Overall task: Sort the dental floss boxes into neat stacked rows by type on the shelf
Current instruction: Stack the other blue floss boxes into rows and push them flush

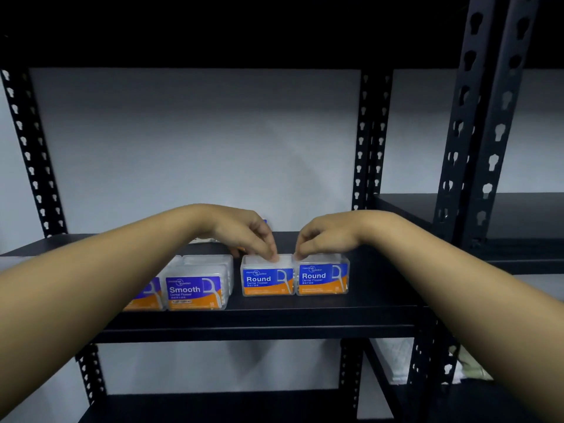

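Two clear "Round" floss boxes stand side by side, touching, on the black shelf (274, 312). My left hand (241, 230) reaches down from above, and its curled fingertips hold the top of the left Round box (267, 280). My right hand (326, 233) does the same at the top left corner of the right Round box (323, 277). To their left stands a "Smooth" box (195, 288). Beside it is another floss box (146, 294), half hidden by my left forearm. A blue corner of one more box (264, 221) shows behind my left hand.
Black slotted uprights (369, 141) frame the shelf against a pale wall. A second rack (476, 148) stands to the right with a shelf of its own at about the same height. Bare shelf lies right of the Round boxes. A lower shelf (213, 407) sits beneath.
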Demonstrator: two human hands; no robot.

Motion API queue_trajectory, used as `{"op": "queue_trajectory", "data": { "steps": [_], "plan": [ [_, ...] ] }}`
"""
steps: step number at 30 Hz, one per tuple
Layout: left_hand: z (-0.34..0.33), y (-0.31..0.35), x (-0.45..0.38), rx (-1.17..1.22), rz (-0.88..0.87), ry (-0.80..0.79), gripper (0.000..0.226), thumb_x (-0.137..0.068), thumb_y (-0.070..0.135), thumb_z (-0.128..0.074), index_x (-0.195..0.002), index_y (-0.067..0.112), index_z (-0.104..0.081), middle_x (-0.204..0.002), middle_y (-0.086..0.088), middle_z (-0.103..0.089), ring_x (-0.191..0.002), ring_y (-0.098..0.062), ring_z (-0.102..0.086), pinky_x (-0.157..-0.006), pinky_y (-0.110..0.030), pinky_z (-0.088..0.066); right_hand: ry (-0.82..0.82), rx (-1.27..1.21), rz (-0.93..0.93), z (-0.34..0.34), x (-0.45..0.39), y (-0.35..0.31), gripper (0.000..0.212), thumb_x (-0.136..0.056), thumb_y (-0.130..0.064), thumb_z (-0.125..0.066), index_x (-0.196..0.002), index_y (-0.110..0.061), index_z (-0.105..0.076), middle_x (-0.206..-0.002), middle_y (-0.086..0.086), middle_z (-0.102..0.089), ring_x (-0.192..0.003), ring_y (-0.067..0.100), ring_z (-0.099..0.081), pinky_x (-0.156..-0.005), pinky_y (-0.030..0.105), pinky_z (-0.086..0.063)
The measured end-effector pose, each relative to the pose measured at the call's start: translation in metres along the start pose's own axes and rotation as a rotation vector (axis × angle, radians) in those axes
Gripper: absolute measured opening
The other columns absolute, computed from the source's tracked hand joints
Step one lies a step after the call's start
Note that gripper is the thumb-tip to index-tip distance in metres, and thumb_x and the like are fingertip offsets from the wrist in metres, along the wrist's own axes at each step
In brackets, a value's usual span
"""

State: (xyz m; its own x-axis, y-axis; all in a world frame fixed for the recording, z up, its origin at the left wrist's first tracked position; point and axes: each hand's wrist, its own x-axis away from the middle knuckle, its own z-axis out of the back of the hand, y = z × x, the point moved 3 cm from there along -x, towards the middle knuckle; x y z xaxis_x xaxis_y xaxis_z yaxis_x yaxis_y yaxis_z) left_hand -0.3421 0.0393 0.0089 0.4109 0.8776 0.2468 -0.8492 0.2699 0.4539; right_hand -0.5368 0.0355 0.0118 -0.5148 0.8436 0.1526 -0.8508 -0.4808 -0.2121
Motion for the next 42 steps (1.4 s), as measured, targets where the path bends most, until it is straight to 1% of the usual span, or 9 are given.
{"op": "queue_trajectory", "data": {
  "steps": [4, 8, 14, 19, 24, 29, 32, 35, 42],
  "plan": [
    [-0.01, 0.008, 0.006, -0.043, -0.045, -0.051, 0.036, -0.083, 0.041, -0.08, -0.112, 0.02, -0.073, -0.106, 0.003, -0.079, -0.102, -0.015, -0.074, -0.101, -0.044, -0.055, -0.044, -0.062, 0.02, -0.008, 0.002, -0.003, 0.039, -0.09, -0.056, -0.067, -0.117, -0.028, -0.07, -0.113, -0.006, -0.076, -0.104, 0.016, -0.072, -0.099, 0.042, -0.056],
    [-0.017, 0.007, 0.002, -0.111, -0.066, -0.022, 0.031, -0.082, 0.038, -0.081, -0.106, 0.02, -0.075, -0.102, 0.005, -0.079, -0.098, -0.013, -0.075, -0.1, -0.042, -0.056, -0.082, 0.01, 0.072, -0.012, 0.006, -0.003, 0.034, -0.085, -0.04, -0.079, -0.114, -0.026, -0.069, -0.104, -0.009, -0.077, -0.091, 0.013, -0.076, -0.089, 0.037, -0.062],
    [-0.023, 0.007, -0.002, -0.154, -0.081, -0.024, 0.027, -0.08, 0.045, -0.081, -0.097, 0.025, -0.075, -0.097, 0.01, -0.079, -0.094, -0.01, -0.075, -0.098, -0.041, -0.057, -0.068, 0.026, 0.102, -0.015, 0.006, -0.004, 0.024, -0.089, -0.035, -0.077, -0.11, -0.029, -0.066, -0.098, -0.013, -0.072, -0.083, 0.004, -0.07, -0.079, 0.026, -0.058],
    [-0.026, 0.01, -0.001, -0.17, -0.072, -0.017, 0.034, -0.078, 0.046, -0.082, -0.102, 0.024, -0.073, -0.098, 0.01, -0.079, -0.093, -0.01, -0.075, -0.097, -0.04, -0.057, -0.089, 0.002, 0.089, -0.013, 0.006, -0.002, 0.036, -0.087, -0.038, -0.078, -0.119, -0.024, -0.068, -0.108, -0.008, -0.076, -0.093, 0.013, -0.074, -0.09, 0.036, -0.061],
    [0.003, 0.01, 0.007, 0.126, -0.085, 0.132, 0.034, -0.087, 0.036, -0.075, -0.114, 0.016, -0.072, -0.109, 0.0, -0.076, -0.106, -0.021, -0.072, -0.096, -0.042, -0.056, -0.047, -0.146, 0.001, 0.014, 0.0, 0.002, 0.043, -0.094, -0.057, -0.062, -0.116, -0.021, -0.067, -0.113, 0.003, -0.073, -0.097, 0.02, -0.071, -0.096, 0.051, -0.058],
    [0.051, -0.02, 0.007, -0.007, 0.127, 0.299, 0.022, -0.093, 0.026, -0.068, -0.111, 0.012, -0.069, -0.113, -0.004, -0.073, -0.102, -0.021, -0.071, -0.086, -0.042, -0.06, -0.04, -0.083, -0.076, 0.036, -0.015, -0.002, 0.045, -0.099, -0.057, -0.053, -0.123, -0.021, -0.063, -0.118, 0.003, -0.071, -0.1, 0.022, -0.069, -0.093, 0.048, -0.058],
    [0.065, -0.042, 0.01, -0.167, 0.36, 0.174, 0.019, -0.093, 0.03, -0.068, -0.107, 0.016, -0.066, -0.114, -0.005, -0.071, -0.103, -0.023, -0.071, -0.091, -0.047, -0.058, -0.083, -0.044, -0.098, 0.039, -0.032, -0.012, 0.043, -0.099, -0.054, -0.057, -0.124, -0.02, -0.062, -0.118, 0.004, -0.07, -0.106, 0.024, -0.068, -0.092, 0.049, -0.059],
    [0.072, -0.061, 0.015, -0.291, 0.543, 0.014, 0.031, -0.09, 0.039, -0.072, -0.109, 0.015, -0.069, -0.109, -0.004, -0.074, -0.103, -0.026, -0.073, -0.092, -0.047, -0.058, -0.103, 0.001, -0.128, 0.04, -0.053, -0.021, 0.036, -0.098, -0.05, -0.059, -0.121, -0.022, -0.062, -0.119, 0.004, -0.07, -0.109, 0.025, -0.068, -0.092, 0.05, -0.059],
    [0.093, -0.103, 0.005, -0.334, 0.547, 0.023, 0.03, -0.09, 0.041, -0.07, -0.107, 0.016, -0.069, -0.107, -0.002, -0.074, -0.099, -0.023, -0.073, -0.09, -0.045, -0.058, -0.092, 0.019, -0.157, 0.037, -0.099, -0.035, 0.021, -0.097, -0.046, -0.063, -0.102, -0.025, -0.064, -0.114, 0.004, -0.071, -0.106, 0.025, -0.07, -0.089, 0.048, -0.06]
  ]
}}
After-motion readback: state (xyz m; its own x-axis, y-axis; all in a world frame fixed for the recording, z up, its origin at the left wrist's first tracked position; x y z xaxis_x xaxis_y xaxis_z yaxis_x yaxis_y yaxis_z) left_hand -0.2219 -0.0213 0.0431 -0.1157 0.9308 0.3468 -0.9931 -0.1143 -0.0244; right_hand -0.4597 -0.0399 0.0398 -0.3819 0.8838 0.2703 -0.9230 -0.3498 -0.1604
